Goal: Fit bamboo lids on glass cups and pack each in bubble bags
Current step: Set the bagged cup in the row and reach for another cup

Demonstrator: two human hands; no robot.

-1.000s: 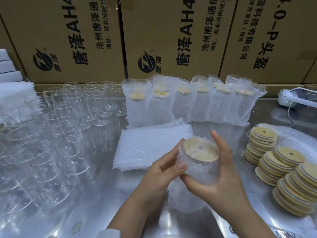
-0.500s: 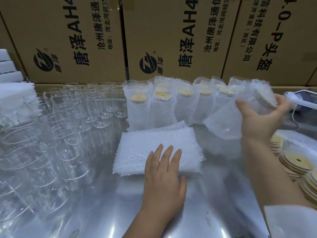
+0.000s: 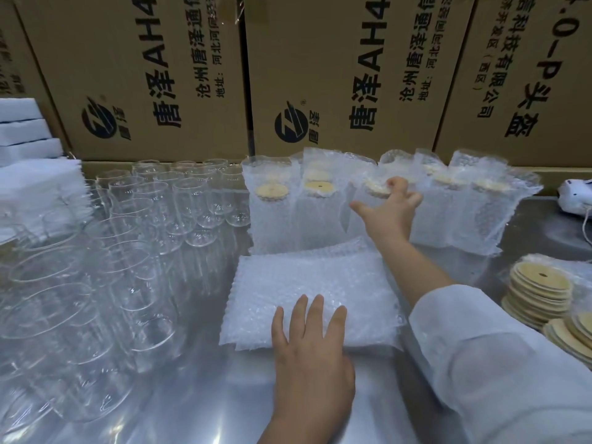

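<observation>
My left hand (image 3: 312, 357) lies flat, fingers straight, on the near edge of a stack of flat bubble bags (image 3: 307, 277) in the middle of the metal table (image 3: 198, 402). My right hand (image 3: 389, 213) reaches far forward and grips a bagged cup (image 3: 376, 187) with a bamboo lid, thumb on its left and fingers on its right. That cup stands in the row of packed cups (image 3: 272, 216) against the boxes. Several bare glass cups (image 3: 134, 251) crowd the left side. Stacks of bamboo lids (image 3: 538, 286) lie at the right.
Large cardboard boxes (image 3: 160, 75) wall off the back of the table. White foam sheets (image 3: 28, 187) are piled at the far left. A white device with a cord (image 3: 576, 193) sits at the far right.
My right hand carried the bagged cup from in front of me up to the right, then left into the back row. My left hand let go of it and came down on the bubble bags.
</observation>
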